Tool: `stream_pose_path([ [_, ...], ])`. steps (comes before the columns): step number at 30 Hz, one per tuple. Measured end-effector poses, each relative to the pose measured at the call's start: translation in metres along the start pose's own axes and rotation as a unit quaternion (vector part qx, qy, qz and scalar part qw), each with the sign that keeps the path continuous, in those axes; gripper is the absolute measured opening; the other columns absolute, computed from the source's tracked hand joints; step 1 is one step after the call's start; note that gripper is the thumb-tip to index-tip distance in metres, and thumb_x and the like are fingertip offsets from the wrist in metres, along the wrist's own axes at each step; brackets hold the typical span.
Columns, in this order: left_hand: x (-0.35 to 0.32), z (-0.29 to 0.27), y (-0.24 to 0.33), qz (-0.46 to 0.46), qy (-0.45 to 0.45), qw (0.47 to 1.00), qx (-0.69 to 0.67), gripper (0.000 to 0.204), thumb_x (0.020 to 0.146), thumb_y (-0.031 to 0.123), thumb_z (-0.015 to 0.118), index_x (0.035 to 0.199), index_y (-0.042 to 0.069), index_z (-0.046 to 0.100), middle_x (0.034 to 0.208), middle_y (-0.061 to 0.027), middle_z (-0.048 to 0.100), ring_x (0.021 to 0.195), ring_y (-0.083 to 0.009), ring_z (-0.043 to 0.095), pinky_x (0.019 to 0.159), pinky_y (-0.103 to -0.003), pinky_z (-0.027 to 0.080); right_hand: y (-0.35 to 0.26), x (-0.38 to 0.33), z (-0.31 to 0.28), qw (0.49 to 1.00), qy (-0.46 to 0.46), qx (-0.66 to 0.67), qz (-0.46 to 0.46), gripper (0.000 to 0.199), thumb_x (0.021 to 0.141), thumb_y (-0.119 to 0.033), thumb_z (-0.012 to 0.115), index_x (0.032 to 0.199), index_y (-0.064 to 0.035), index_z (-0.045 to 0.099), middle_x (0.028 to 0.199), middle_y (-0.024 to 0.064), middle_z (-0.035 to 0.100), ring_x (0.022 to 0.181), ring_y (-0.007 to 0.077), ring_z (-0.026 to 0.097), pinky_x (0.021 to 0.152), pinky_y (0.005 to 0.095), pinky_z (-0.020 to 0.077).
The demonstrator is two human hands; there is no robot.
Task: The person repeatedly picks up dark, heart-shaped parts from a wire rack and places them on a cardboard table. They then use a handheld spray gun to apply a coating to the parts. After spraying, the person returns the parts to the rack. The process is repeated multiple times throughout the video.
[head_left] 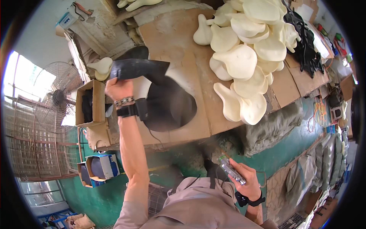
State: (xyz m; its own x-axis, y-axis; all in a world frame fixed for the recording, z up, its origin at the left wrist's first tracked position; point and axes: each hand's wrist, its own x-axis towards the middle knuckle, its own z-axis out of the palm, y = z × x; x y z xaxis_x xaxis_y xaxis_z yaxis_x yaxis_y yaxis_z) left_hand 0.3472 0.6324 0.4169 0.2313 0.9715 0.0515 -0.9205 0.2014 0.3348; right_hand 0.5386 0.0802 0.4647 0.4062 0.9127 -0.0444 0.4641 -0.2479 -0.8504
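Over the cardboard-topped table (pixel 179 38), our left hand (pixel 119 88) gripped one black saddle cover (pixel 139 68) tightly. Our right hand (pixel 248 179) closed around one spray gun (pixel 230 170), with over a dozen cream foam saddles (pixel 244 57) piled nearby.

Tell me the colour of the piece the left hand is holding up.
Black, seen in the head view: the saddle-shaped piece in the left hand.

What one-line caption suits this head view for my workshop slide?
Left hand lifts a black saddle cover; right hand holds a metal tool.
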Motion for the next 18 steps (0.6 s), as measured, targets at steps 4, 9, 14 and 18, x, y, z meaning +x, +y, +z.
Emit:
stream_pose_path([
  [4,-0.055,0.027,0.049,0.090,0.043,0.994,0.046,0.066,0.069,0.007,0.057,0.133,-0.010,0.054,0.137,-0.0252,0.060,0.129,-0.0427,0.058,0.114,-0.059,0.041,0.001,0.014,-0.002,1.000,-0.026,-0.004,-0.013,0.060,0.075,0.008,0.076,0.134,0.0009,0.063,0.097,0.0198,0.070,0.080,0.0362,0.069,0.073,0.0355,0.0541],
  [9,-0.176,0.019,0.095,0.171,0.048,0.983,0.053,0.069,0.066,0.006,0.054,0.134,-0.005,0.059,0.137,-0.0211,0.062,0.132,-0.0419,0.056,0.118,-0.061,0.040,-0.007,0.034,0.012,0.994,-0.100,-0.024,-0.045,0.062,0.072,0.005,0.074,0.133,-0.0016,0.064,0.103,0.0205,0.071,0.090,0.0421,0.068,0.078,0.0411,0.0555],
  [14,-0.316,-0.024,0.137,0.169,0.131,0.976,-0.044,0.049,0.073,0.008,0.052,0.119,-0.003,0.066,0.120,-0.0122,0.071,0.112,-0.0309,0.066,0.106,-0.046,0.049,-0.029,0.043,0.047,0.978,-0.181,-0.035,-0.096,0.047,0.078,0.001,0.071,0.125,0.0074,0.066,0.089,0.0191,0.069,0.074,0.0293,0.066,0.071,0.0357,0.0520],
  [18,-0.438,-0.073,0.158,0.230,0.251,0.936,-0.089,0.042,0.073,0.011,0.054,0.111,-0.003,0.064,0.115,-0.0166,0.070,0.110,-0.0348,0.066,0.104,-0.046,0.048,-0.060,0.048,0.073,0.938,-0.301,-0.085,-0.149,0.048,0.080,0.002,0.069,0.128,0.0081,0.064,0.091,0.0213,0.069,0.079,0.0302,0.068,0.077,0.0338,0.0526],
])
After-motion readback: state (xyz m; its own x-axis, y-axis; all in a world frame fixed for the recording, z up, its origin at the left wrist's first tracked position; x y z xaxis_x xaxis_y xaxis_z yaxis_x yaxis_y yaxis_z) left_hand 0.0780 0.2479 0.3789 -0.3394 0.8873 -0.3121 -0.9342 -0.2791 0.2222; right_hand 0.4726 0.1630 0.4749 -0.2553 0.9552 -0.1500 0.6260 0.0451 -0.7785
